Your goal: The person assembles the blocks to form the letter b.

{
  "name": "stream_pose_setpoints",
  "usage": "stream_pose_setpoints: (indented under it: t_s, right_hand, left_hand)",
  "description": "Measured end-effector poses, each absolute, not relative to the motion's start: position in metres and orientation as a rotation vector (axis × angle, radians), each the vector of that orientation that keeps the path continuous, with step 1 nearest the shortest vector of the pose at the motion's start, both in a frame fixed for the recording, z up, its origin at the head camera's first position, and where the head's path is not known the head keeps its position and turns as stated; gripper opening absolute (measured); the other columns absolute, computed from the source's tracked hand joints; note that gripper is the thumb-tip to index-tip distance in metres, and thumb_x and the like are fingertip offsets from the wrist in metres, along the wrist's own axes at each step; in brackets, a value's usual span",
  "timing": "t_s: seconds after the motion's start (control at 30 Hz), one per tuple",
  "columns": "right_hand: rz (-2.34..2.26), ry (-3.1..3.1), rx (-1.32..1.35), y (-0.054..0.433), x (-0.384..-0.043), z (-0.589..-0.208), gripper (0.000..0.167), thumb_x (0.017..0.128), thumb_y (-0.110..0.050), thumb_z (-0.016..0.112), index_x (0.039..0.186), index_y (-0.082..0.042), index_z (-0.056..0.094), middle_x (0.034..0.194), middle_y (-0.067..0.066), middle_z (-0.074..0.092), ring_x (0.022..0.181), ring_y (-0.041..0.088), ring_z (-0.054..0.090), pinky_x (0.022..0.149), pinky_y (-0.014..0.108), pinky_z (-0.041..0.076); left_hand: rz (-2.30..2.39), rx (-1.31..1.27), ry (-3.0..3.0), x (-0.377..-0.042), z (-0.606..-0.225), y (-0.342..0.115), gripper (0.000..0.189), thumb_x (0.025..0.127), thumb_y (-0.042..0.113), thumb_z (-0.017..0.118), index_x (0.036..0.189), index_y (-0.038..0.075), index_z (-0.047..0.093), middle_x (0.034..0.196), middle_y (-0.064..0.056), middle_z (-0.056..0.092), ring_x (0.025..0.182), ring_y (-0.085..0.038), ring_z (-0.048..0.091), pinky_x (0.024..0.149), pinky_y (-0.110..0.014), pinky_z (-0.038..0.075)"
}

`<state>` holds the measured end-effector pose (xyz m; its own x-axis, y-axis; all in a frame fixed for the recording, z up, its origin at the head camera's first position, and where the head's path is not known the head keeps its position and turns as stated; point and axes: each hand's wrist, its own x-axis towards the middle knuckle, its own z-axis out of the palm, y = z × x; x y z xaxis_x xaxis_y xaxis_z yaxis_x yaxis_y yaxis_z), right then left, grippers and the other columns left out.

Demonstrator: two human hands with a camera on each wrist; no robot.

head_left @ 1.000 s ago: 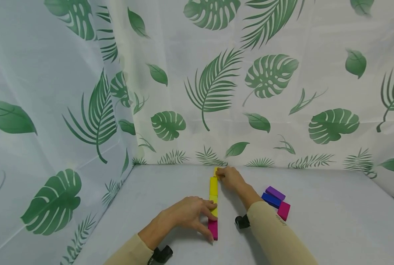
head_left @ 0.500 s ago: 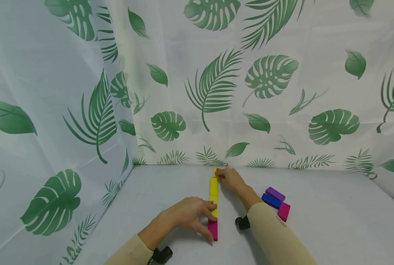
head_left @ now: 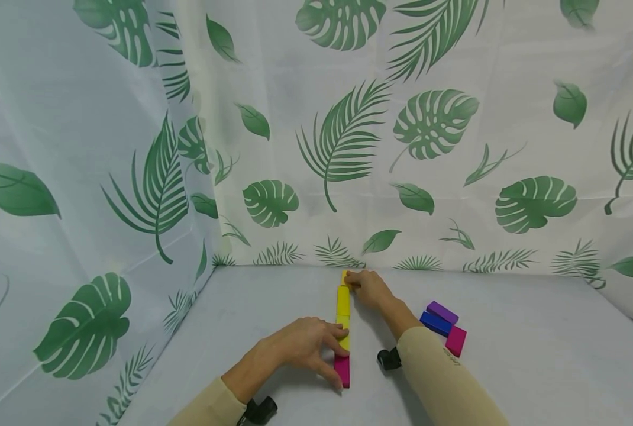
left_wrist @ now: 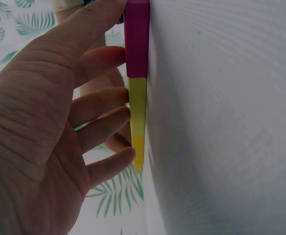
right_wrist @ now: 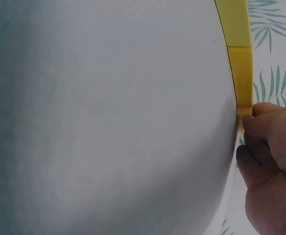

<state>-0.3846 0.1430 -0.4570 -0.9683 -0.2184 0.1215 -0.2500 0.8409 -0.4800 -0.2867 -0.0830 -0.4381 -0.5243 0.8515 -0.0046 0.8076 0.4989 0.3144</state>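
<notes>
A straight row of blocks runs away from me. At its near end lies a magenta block (head_left: 342, 373), followed by a lighter yellow block (head_left: 342, 320) and a deeper yellow block (head_left: 343, 300). An orange-yellow block (head_left: 344, 278) sits at the far end, partly covered by my right hand (head_left: 371, 288), whose thumb and fingers pinch it. My left hand (head_left: 307, 342) is spread along the row's left side. Its thumb reaches the magenta block's near end and its fingertips touch the row's side and top, as the left wrist view shows.
Right of my right forearm lie a purple block (head_left: 442, 311), a blue block (head_left: 436, 323) and another magenta block (head_left: 456, 341), close together. A leaf-patterned curtain (head_left: 348, 148) hangs behind the pale tabletop (head_left: 535, 337), just past the row's far end.
The orange-yellow block has shifted very slightly left in my right hand's pinch. My left hand and the other blocks have stayed in place.
</notes>
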Motion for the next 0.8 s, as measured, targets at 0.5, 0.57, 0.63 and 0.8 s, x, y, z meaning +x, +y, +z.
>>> stream_pose_setpoints:
  t_s: [0.5, 0.57, 0.63, 0.8]
  right_hand:
    - [0.772, -2.958, 0.374, 0.1404, -0.3841, -0.4573, 0.033, 0.103, -0.004, 0.061, 0.133, -0.009, 0.072, 0.141, 0.014, 0.067, 0.132, 0.037, 0.060, 0.114, 0.054, 0.046]
    - [0.765, -2.955, 0.392, 0.1398, -0.3845, -0.4571, 0.033, 0.103, -0.003, 0.060, 0.134, -0.008, 0.072, 0.142, 0.013, 0.066, 0.135, 0.038, 0.058, 0.115, 0.054, 0.044]
    - [0.763, -2.954, 0.406, 0.1394, -0.3851, -0.4571, 0.033, 0.103, -0.003, 0.059, 0.134, -0.008, 0.071, 0.143, 0.012, 0.065, 0.138, 0.038, 0.056, 0.117, 0.054, 0.043]
    - [0.795, -2.960, 0.396, 0.1383, -0.3859, -0.4577, 0.036, 0.104, -0.001, 0.056, 0.136, -0.008, 0.070, 0.147, 0.010, 0.063, 0.142, 0.036, 0.053, 0.120, 0.053, 0.040]
  left_hand:
    - [0.404, 1.424, 2.580, -0.2863, -0.4368, -0.0825, 0.060, 0.074, 0.072, 0.080, 0.124, 0.038, 0.076, 0.150, 0.011, 0.060, 0.144, -0.008, 0.051, 0.116, -0.042, 0.046]
    - [0.401, 1.417, 2.580, -0.2861, -0.4365, -0.0827, 0.060, 0.074, 0.072, 0.080, 0.124, 0.039, 0.076, 0.150, 0.011, 0.059, 0.144, -0.008, 0.051, 0.116, -0.041, 0.046]
    - [0.401, 1.415, 2.582, -0.2862, -0.4368, -0.0828, 0.060, 0.074, 0.072, 0.080, 0.124, 0.039, 0.076, 0.150, 0.011, 0.059, 0.144, -0.008, 0.051, 0.116, -0.041, 0.046]
    - [0.403, 1.425, 2.584, -0.2868, -0.4377, -0.0829, 0.060, 0.074, 0.072, 0.081, 0.124, 0.039, 0.076, 0.149, 0.011, 0.060, 0.143, -0.008, 0.051, 0.116, -0.041, 0.046]
